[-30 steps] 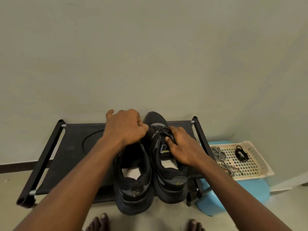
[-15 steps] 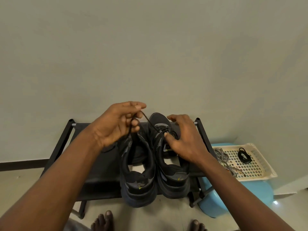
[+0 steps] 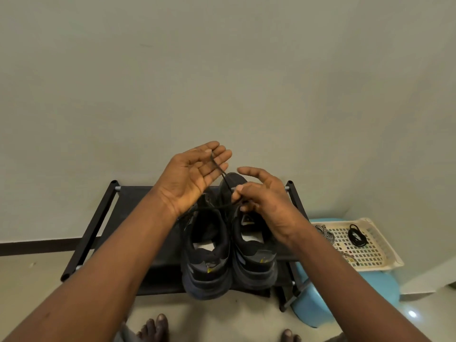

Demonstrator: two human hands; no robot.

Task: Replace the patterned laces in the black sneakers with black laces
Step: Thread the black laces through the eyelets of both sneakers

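Black lace (image 3: 223, 177) stretches above the black sneakers (image 3: 209, 272) on the shoe rack (image 3: 98, 218). The left hand (image 3: 190, 178) pinches its end between thumb and flat fingers, and the right hand (image 3: 264, 206) nips its middle between thumb and forefinger. It looks thin, limp and light, so I judge it best gripped near its tip.
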